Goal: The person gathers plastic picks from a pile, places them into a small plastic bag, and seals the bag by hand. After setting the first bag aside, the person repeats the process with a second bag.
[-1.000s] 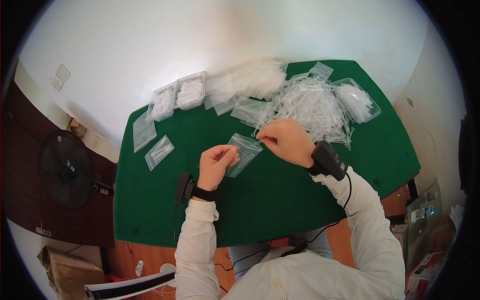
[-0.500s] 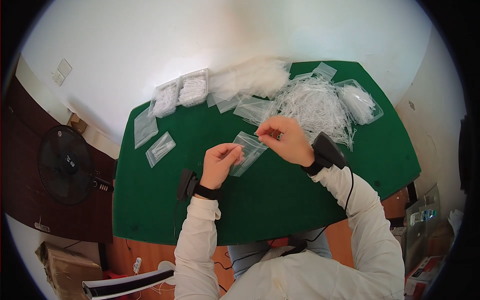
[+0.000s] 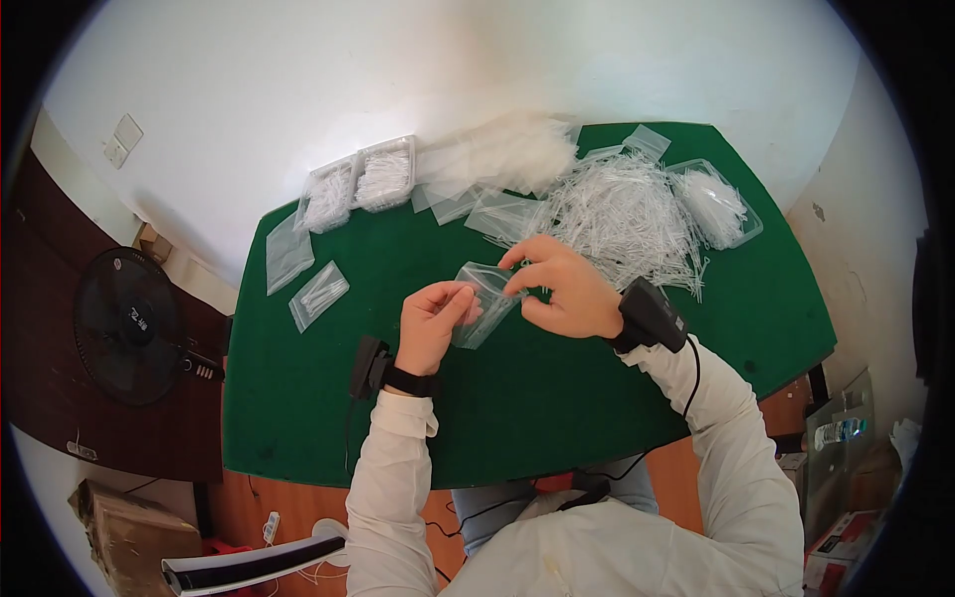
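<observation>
My left hand (image 3: 434,323) pinches the left side of a small clear zip bag (image 3: 485,320) between thumb and fingers, above the green table. At the bag's upper right edge is my right hand (image 3: 567,292), its fingers spread and bent, the fingertips touching or very close to the plastic. Nothing can be seen held in that hand. Just beyond it lies a large heap of thin white plastic sticks (image 3: 629,214). Further left, a filled zip bag (image 3: 319,296) with several white sticks inside lies flat beside another clear bag (image 3: 288,255).
Two clear boxes of sticks, one (image 3: 385,175) beside the other (image 3: 327,197), stand at the back left. A stack of clear bags (image 3: 497,154) lies against the wall. Right of the heap sits another clear tub (image 3: 716,206). A black fan (image 3: 129,326) stands left of the green table (image 3: 298,398).
My right hand's fingers have spread from a pinch at the bag's top edge, and the hand has shifted slightly left and nearer. My left hand, still holding the bag, has moved slightly left.
</observation>
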`<action>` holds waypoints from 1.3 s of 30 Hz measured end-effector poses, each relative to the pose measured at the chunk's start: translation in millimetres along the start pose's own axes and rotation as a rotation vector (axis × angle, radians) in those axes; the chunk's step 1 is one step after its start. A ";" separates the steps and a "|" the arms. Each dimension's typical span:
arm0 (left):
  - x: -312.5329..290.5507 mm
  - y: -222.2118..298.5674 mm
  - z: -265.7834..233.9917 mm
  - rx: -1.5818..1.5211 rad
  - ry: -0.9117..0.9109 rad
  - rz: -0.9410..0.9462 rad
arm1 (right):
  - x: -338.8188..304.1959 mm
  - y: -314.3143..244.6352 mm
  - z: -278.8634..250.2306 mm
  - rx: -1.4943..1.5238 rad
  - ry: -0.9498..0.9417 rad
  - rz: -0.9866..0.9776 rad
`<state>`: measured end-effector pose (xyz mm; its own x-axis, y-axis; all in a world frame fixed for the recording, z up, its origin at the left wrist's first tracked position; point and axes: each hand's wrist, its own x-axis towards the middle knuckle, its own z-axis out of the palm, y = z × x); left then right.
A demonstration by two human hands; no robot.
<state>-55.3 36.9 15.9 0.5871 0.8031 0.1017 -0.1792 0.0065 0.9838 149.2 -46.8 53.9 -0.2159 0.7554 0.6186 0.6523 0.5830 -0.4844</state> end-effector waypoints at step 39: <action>8.1 -4.2 -14.7 0.060 0.134 0.034 | 2.0 59.5 29.1 -0.190 -0.014 -0.005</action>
<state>-61.4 52.2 10.5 0.4698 0.8748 0.1183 -0.1472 -0.0545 0.9876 166.4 -1.9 8.3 -0.2284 0.7575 0.6116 0.7766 0.5206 -0.3548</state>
